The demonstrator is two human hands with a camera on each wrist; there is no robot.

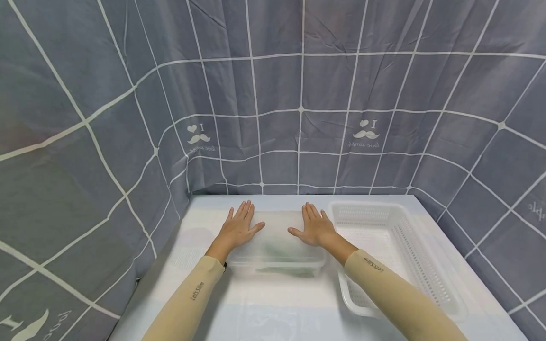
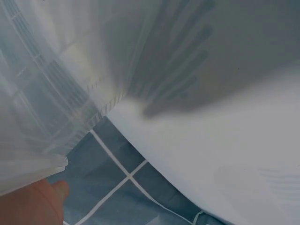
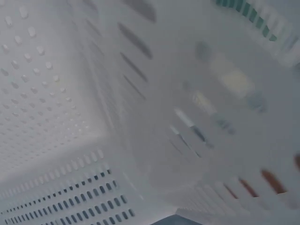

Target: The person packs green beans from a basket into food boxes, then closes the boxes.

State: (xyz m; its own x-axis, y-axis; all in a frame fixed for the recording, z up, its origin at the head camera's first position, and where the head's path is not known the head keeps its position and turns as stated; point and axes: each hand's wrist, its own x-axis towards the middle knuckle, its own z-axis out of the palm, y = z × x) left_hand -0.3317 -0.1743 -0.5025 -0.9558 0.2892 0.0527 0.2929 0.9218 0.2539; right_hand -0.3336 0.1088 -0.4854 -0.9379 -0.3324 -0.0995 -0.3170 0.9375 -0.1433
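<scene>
A translucent plastic storage box (image 1: 275, 263) with a frosted lid (image 1: 276, 222) stands on the table. Something long and green (image 1: 290, 272) shows through its front wall. My left hand (image 1: 239, 229) rests on the left side of the lid, fingers straight and pointing away, thumb turned inward. Mirroring it, my right hand (image 1: 314, 228) lies on the lid's right side with straight fingers. In the left wrist view, part of the left hand (image 2: 33, 204) appears below the pale plastic edge (image 2: 35, 168). The right wrist view is mostly filled by slotted basket wall.
A white perforated basket (image 1: 356, 305) stands right of the box, under my right forearm. The pale table (image 1: 256, 317) ends at a grey curtain (image 1: 277, 132) with white grid lines, which surrounds the back and sides.
</scene>
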